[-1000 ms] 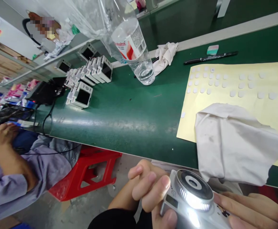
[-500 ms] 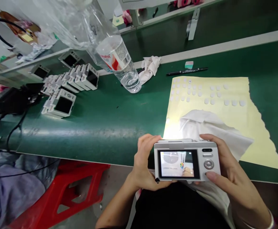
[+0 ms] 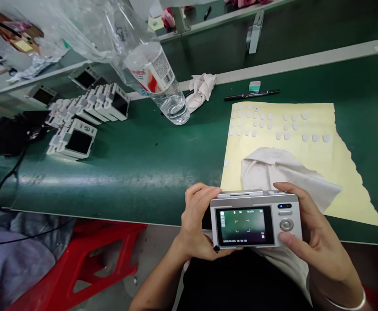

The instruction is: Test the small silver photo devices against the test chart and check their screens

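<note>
A silver digital camera (image 3: pixel 256 219) is held level over the bench's front edge, its back turned up toward me. Its lit screen shows a dark green live view with focus brackets and icons. My left hand (image 3: pixel 197 224) grips the camera's left end, fingers on top and thumb side beneath. My right hand (image 3: pixel 315 233) holds the right end, the index finger along the top edge and the thumb at the lower button beside the round control pad. Just beyond the camera, a white cloth (image 3: pixel 286 170) lies crumpled on a yellow sheet (image 3: pixel 318 160) bearing rows of small pale stickers.
Rows of similar cameras (image 3: pixel 81 140) stand on the green bench (image 3: pixel 150 166) at left. A water bottle (image 3: pixel 159 86) with clear plastic, a rag (image 3: pixel 203 90), a black pen (image 3: pixel 252 95) and an eraser (image 3: pixel 254 86) lie farther back. A red stool (image 3: pixel 111 255) is below left.
The camera's screen has switched from a bright picture of a test chart to the dark green live view. A blue light now shows at its upper right. Both hands keep their hold.
</note>
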A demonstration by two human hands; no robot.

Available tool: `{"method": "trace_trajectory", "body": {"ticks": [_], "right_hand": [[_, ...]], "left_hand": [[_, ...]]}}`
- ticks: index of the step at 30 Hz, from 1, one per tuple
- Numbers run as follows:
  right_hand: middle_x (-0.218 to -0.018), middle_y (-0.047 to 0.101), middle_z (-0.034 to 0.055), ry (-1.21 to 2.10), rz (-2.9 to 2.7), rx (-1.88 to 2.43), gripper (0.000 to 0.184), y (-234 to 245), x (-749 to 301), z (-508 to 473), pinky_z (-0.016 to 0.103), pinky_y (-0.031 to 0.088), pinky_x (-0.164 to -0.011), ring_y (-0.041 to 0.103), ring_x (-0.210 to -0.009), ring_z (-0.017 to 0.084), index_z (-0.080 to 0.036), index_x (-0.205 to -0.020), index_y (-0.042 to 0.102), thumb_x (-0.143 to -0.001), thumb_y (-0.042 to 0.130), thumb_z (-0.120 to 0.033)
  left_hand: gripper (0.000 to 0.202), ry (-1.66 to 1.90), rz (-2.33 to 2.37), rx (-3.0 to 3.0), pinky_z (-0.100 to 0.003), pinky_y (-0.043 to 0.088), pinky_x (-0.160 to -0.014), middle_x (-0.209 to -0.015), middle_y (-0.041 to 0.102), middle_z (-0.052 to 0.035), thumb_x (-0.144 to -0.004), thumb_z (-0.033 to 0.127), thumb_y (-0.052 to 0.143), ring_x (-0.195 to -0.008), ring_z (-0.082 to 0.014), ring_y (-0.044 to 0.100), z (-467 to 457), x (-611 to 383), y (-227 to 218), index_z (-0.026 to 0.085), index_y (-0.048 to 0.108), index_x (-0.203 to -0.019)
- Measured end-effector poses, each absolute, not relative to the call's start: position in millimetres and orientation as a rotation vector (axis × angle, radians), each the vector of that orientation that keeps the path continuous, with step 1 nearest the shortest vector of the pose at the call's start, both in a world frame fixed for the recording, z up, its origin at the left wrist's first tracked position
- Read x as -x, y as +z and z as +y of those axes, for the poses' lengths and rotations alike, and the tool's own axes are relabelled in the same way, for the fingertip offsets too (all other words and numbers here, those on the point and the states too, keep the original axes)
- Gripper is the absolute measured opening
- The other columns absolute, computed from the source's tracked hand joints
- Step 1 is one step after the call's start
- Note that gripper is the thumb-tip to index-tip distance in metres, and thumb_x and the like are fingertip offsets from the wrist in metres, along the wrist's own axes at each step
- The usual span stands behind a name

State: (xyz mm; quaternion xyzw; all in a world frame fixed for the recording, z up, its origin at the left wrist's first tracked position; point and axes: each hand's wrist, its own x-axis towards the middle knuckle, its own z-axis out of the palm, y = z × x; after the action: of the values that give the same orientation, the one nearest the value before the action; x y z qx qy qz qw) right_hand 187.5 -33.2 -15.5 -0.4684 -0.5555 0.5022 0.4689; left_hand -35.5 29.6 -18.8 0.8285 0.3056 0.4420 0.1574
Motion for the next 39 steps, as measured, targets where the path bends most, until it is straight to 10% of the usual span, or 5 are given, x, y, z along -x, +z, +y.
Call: {"method": "trace_trajectory", "body": {"ticks": [19,39], "right_hand": [[-0.112,0.068,0.0011,1.233,-1.190,1.226,0.040,-12,-185,-39,0.029,0.064,-0.064,0.071,-0.089,0.022,-0.043,-0.135,0.049,-0.098,0.043,-0.030],[-0.088,0.066,0.0009,1.305,-1.017,1.145,0.035,-13,-175,-39,0.022,0.057,-0.043,0.063,-0.055,0.015,-0.042,-0.129,0.050,-0.095,0.050,-0.035]], "left_hand": [[0.082,1.271,0.880,-2.367,-0.045,0.049,-0.085,-0.104,0.066,-0.0123,-0.068,0.060,0.070,-0.094,-0.0273,0.058,30,35,-20,0.016,0.047,-0.133],[0.081,1.271,0.883,-2.398,-0.045,0.049,-0.085,-0.105,0.067,-0.0126,-0.069,0.061,0.069,-0.095,-0.0274,0.058,30,35,-20,0.016,0.047,-0.133]]}}
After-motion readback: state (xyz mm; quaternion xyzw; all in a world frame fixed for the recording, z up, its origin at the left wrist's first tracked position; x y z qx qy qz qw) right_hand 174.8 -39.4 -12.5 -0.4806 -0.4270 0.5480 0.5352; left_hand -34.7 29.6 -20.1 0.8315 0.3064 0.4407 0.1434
